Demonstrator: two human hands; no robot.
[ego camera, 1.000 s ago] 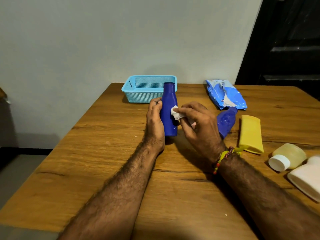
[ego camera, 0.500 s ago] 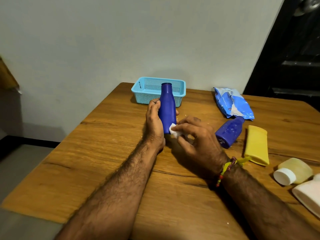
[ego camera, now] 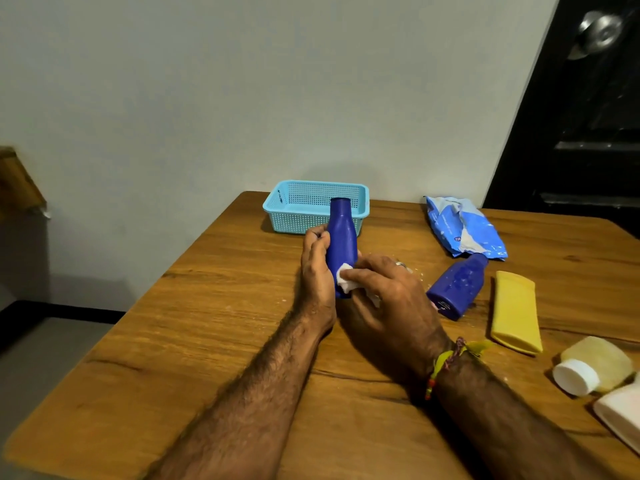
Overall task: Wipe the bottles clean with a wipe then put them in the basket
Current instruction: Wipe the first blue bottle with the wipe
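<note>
1. Sitting at the back left of the wooden table (ego camera: 207, 341), a light blue basket (ego camera: 304, 216) is standing by the wall with nothing visible inside it.
2. Curling round the left side of an upright dark blue bottle (ego camera: 341, 240), the left hand (ego camera: 317, 271) is gripping it just in front of the basket.
3. Pinching a white wipe (ego camera: 344, 282) between thumb and bent fingers, the right hand (ego camera: 391, 306) is pressing it against the bottle's lower part.
4. Lying on its side just right of that hand, a second blue bottle (ego camera: 457, 289) is touching a blue wipes packet (ego camera: 464, 226).
5. Lying further right are a yellow tube (ego camera: 516, 310), a pale yellow bottle (ego camera: 602, 362) with a white cap, and a white bottle (ego camera: 620, 417) at the edge.
</note>
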